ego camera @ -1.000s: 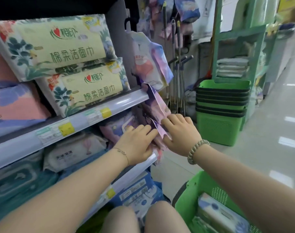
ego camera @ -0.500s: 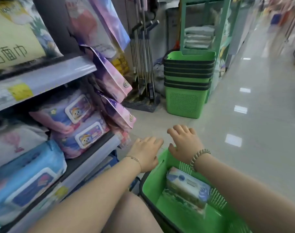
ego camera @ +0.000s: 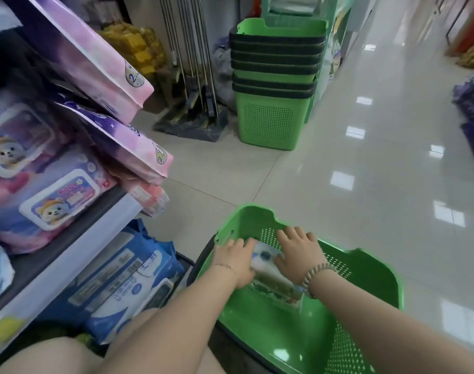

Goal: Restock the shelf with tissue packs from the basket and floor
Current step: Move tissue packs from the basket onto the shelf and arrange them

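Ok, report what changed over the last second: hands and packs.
The left hand and right hand left the pink-purple packs at the shelf end and went down into the green plastic basket. They now grip the white-and-blue tissue pack lying there, which is not yet lifted. Those shelf packs and the stack of green baskets by the wall stayed put.

1. The light is bright and even, coming from above.
2. The glossy floor (ego camera: 324, 168) shows white square reflections of lamps as glare.
3. Shadows are soft and weak.
4. The packs (ego camera: 41, 190) at the left edge look blurred and stretched.
5. The right edge is smeared too.
6. Straight lines bend near the borders.
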The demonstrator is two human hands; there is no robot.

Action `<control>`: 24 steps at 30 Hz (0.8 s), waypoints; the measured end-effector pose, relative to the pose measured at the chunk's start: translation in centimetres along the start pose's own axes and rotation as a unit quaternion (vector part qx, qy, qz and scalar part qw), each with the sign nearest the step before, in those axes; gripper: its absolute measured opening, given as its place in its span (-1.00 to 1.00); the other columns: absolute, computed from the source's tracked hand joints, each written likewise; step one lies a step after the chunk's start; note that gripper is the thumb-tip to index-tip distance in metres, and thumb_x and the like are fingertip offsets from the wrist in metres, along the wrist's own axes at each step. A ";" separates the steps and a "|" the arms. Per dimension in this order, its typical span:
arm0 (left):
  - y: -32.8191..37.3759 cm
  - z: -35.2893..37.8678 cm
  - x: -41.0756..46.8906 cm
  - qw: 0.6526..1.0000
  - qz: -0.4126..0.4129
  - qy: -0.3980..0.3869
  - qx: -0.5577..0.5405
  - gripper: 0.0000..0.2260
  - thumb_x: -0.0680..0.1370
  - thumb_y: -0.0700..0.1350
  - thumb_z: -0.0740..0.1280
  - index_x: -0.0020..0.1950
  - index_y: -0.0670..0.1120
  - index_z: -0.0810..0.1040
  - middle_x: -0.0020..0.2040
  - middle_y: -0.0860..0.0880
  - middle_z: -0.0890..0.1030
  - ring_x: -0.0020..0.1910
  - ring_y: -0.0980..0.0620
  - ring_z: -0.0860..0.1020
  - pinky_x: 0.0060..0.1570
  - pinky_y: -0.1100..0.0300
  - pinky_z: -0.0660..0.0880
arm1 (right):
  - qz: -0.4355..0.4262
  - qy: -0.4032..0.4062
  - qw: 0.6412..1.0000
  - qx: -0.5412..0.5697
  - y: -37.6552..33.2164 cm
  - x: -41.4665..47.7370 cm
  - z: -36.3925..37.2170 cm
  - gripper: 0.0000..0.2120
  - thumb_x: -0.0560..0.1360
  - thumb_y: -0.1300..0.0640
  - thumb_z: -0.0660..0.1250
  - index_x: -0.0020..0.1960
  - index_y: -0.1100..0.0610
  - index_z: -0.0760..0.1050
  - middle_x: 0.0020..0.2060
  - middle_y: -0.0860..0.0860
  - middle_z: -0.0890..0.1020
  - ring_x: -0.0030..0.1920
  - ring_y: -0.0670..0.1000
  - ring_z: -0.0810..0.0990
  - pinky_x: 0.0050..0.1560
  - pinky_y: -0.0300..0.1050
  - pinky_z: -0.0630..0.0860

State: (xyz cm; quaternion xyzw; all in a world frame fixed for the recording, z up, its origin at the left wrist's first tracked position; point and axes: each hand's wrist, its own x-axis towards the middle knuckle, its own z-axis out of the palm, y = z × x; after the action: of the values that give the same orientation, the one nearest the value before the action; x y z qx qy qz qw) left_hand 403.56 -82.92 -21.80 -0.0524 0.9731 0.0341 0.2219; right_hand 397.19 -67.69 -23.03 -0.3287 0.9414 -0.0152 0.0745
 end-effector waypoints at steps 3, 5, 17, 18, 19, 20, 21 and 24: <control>0.0 2.4 1.1 0.999 -0.039 -0.024 -0.010 -0.40 0.55 0.06 0.27 0.50 -0.03 0.08 0.37 -0.10 0.37 0.35 -0.12 0.34 0.24 -0.08 0.34 | 0.022 -0.037 0.999 0.001 0.7 -0.5 2.1 -0.63 0.53 -0.03 0.12 0.31 0.04 0.26 0.25 0.02 0.38 0.25 0.06 0.35 0.25 0.01 0.32; -0.1 3.9 2.1 0.997 -0.063 -0.048 -0.019 -0.40 0.55 0.08 0.27 0.50 -0.03 0.10 0.38 -0.10 0.37 0.35 -0.12 0.34 0.29 -0.11 0.32 | 0.036 -0.064 0.997 0.005 1.1 -0.8 3.4 -0.61 0.53 -0.02 0.13 0.33 0.04 0.25 0.25 0.01 0.37 0.26 0.05 0.34 0.28 0.01 0.31; 1.7 8.7 7.2 0.975 -0.105 -0.102 -0.166 -0.43 0.55 0.03 0.25 0.50 -0.04 0.12 0.40 -0.13 0.32 0.28 -0.14 0.41 0.21 -0.04 0.42 | 0.203 -0.155 0.960 0.115 3.1 -1.5 10.3 -0.50 0.47 -0.11 0.29 0.34 -0.03 0.25 0.27 -0.04 0.40 0.28 0.00 0.37 0.35 0.04 0.33; 1.6 9.3 7.5 0.972 -0.107 -0.108 -0.182 -0.42 0.55 0.04 0.25 0.50 -0.05 0.11 0.39 -0.14 0.32 0.27 -0.15 0.41 0.21 -0.05 0.43 | 0.221 -0.157 0.954 0.127 3.1 -1.5 10.8 -0.48 0.45 -0.11 0.32 0.34 -0.04 0.25 0.26 -0.04 0.41 0.26 0.00 0.39 0.33 0.04 0.36; 1.5 9.9 7.7 0.968 -0.113 -0.112 -0.196 -0.41 0.55 0.05 0.25 0.51 -0.06 0.10 0.40 -0.15 0.30 0.29 -0.16 0.39 0.21 -0.06 0.43 | 0.238 -0.157 0.948 0.140 3.1 -1.5 11.2 -0.47 0.44 -0.10 0.35 0.34 -0.04 0.26 0.24 -0.03 0.42 0.23 0.00 0.42 0.31 0.04 0.39; 1.3 10.4 7.9 0.964 -0.119 -0.118 -0.206 -0.38 0.54 0.06 0.25 0.52 -0.06 0.08 0.41 -0.17 0.27 0.32 -0.17 0.36 0.24 -0.07 0.41 | 0.254 -0.156 0.942 0.156 3.1 -1.4 11.6 -0.46 0.42 -0.08 0.37 0.34 -0.04 0.27 0.21 -0.02 0.43 0.16 0.00 0.45 0.26 0.02 0.44; 1.1 10.8 8.0 0.961 -0.124 -0.122 -0.213 -0.35 0.54 0.07 0.26 0.53 -0.06 0.05 0.43 -0.17 0.23 0.36 -0.17 0.30 0.28 -0.08 0.38 | 0.271 -0.154 0.934 0.175 3.1 -1.3 11.9 -0.46 0.42 -0.06 0.39 0.33 -0.04 0.29 0.19 -0.01 0.43 0.08 -0.01 0.48 0.20 -0.02 0.49; 0.6 11.4 8.3 0.952 -0.146 -0.122 -0.241 -0.32 0.54 0.07 0.27 0.55 -0.07 0.02 0.48 -0.16 0.15 0.45 -0.18 0.16 0.39 -0.11 0.26 | 0.312 -0.151 0.910 0.228 2.9 -1.0 12.5 -0.47 0.42 0.04 0.39 0.33 0.01 0.29 0.18 0.07 0.40 -0.04 -0.01 0.52 0.06 -0.08 0.58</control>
State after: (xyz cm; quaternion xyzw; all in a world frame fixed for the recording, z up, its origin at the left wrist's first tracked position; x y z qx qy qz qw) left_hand 400.90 -82.04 -35.62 -0.2410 0.8831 0.2415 0.3222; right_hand 398.02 -64.56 -35.48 0.0095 0.9444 -0.1553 0.2898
